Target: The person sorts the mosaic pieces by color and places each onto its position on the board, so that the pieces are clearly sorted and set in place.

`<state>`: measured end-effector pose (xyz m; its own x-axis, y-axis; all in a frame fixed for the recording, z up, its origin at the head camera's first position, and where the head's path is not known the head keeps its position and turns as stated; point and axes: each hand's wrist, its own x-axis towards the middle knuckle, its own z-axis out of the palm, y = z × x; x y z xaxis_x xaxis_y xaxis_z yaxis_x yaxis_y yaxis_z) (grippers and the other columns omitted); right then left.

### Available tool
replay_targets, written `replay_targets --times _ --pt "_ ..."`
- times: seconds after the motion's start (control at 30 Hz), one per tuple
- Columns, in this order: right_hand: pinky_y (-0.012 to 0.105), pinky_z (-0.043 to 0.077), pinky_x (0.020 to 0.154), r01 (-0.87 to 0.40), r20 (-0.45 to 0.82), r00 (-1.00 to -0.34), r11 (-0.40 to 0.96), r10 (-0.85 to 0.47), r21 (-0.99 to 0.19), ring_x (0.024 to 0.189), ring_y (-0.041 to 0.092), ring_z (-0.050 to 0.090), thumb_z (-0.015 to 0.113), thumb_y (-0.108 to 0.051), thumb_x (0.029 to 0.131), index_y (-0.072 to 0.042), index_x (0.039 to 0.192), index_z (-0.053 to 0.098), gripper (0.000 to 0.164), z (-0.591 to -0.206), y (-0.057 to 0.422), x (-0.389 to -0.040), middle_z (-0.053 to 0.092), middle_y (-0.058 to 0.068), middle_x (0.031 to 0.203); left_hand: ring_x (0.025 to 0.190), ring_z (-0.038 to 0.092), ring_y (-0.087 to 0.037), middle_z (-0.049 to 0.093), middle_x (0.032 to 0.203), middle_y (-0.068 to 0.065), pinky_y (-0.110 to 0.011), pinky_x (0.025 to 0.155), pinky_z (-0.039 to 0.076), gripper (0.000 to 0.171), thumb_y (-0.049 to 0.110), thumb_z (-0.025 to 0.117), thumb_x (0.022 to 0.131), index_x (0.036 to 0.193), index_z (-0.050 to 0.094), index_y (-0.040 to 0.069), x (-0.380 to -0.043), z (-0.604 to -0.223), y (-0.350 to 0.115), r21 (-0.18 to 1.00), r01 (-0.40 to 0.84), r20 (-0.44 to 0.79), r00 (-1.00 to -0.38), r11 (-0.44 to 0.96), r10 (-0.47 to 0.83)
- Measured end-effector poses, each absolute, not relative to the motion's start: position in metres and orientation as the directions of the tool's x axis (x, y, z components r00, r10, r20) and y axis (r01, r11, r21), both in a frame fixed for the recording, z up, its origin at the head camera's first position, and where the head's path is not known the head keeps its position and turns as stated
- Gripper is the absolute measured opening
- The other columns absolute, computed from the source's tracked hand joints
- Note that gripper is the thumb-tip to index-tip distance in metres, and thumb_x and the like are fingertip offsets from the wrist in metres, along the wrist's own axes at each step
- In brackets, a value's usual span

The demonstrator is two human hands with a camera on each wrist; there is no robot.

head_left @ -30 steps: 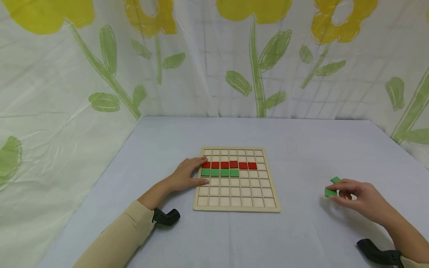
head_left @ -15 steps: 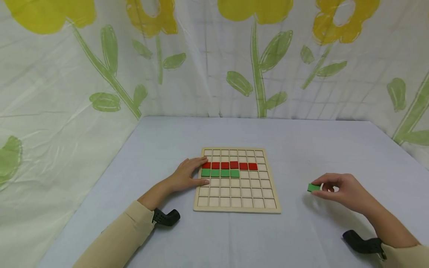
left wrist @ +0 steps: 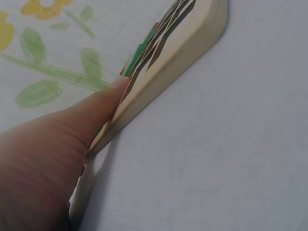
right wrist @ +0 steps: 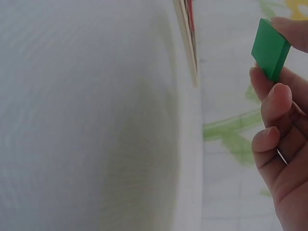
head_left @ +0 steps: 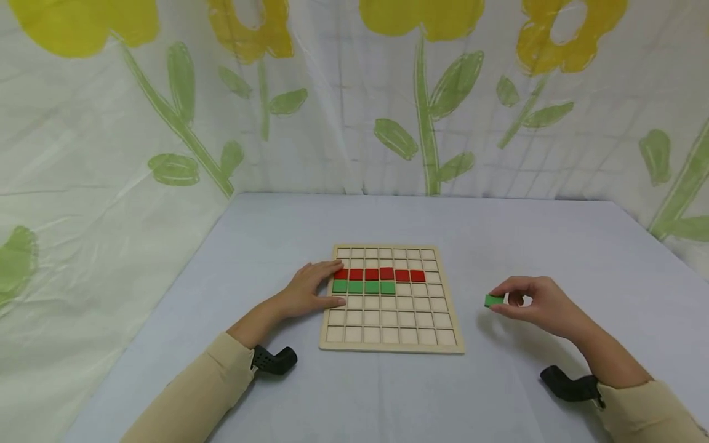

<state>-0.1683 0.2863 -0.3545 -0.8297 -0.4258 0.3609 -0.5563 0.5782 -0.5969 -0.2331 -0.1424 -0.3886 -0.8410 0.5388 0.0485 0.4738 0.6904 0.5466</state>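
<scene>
A wooden grid board (head_left: 388, 349) lies on the white table, with a row of red tiles (head_left: 372, 275) in it. One red tile (head_left: 386, 273) sits slightly out of line with its row. Just below is a shorter row of green tiles (head_left: 356, 287), starting at the left. My left hand (head_left: 310, 288) rests on the board's left edge, thumb and fingers spread; its thumb (left wrist: 98, 108) lies on the rim in the left wrist view. To the right of the board, my right hand (head_left: 540, 303) pinches a green square tile (right wrist: 269, 49) between thumb and fingertip, above the table.
The white table (head_left: 354, 400) runs back to a hanging cloth (head_left: 321, 111) printed with yellow flowers. Black wrist devices (head_left: 275, 360) show at both sleeves. A strip of tabletop lies between the board and my right hand.
My right hand has moved left toward the board with the green tile. A second green tile beside it one second ago is no longer seen. My left hand stays put.
</scene>
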Motion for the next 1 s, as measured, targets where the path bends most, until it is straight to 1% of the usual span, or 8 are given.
replay_targets --times 0.4,0.6,0.73,1.0 --pt "0.020 0.040 0.050 -0.549 0.340 -0.835 0.603 -0.433 -0.579 0.063 0.003 0.049 0.076 -0.007 0.075 -0.016 0.086 0.071 0.016 -0.351 0.277 -0.175 0.061 -0.012 0.073 0.142 0.022 -0.029 0.031 0.152 -0.009 -0.051 0.117 0.005 0.076 0.041 0.066 0.084 0.144 0.034 0.007 -0.233 -0.388 -0.143 0.549 0.478 0.054 -0.839 0.686 0.541" --pt "0.020 0.043 0.052 -0.549 0.333 -0.833 0.593 -0.442 -0.589 0.063 0.003 0.049 0.076 -0.007 0.075 -0.013 0.089 0.071 0.016 -0.354 0.272 -0.180 0.061 -0.013 0.075 0.142 0.022 -0.029 0.030 0.152 -0.008 -0.051 0.117 0.005 0.076 0.041 0.066 0.084 0.144 0.033 0.008 -0.233 -0.388 -0.143 0.548 0.481 0.054 -0.837 0.684 0.545" --pt "0.019 0.042 0.052 -0.552 0.336 -0.831 0.593 -0.443 -0.586 0.063 0.003 0.049 0.077 -0.007 0.074 -0.012 0.089 0.071 0.017 -0.355 0.268 -0.182 0.061 -0.011 0.075 0.142 0.022 -0.030 0.031 0.152 -0.009 -0.052 0.117 0.006 0.076 0.041 0.066 0.084 0.144 0.034 0.008 -0.233 -0.388 -0.143 0.541 0.483 0.055 -0.837 0.688 0.544" --pt "0.020 0.042 0.053 -0.506 0.289 -0.860 0.630 -0.421 -0.589 0.065 0.002 0.049 0.077 -0.014 0.075 -0.012 0.092 0.072 0.017 -0.353 0.259 -0.186 0.063 -0.008 0.076 0.142 0.021 -0.029 0.030 0.152 -0.008 -0.051 0.118 0.005 0.076 0.042 0.066 0.084 0.145 0.033 0.008 -0.234 -0.390 -0.143 0.547 0.472 0.046 -0.841 0.691 0.539"
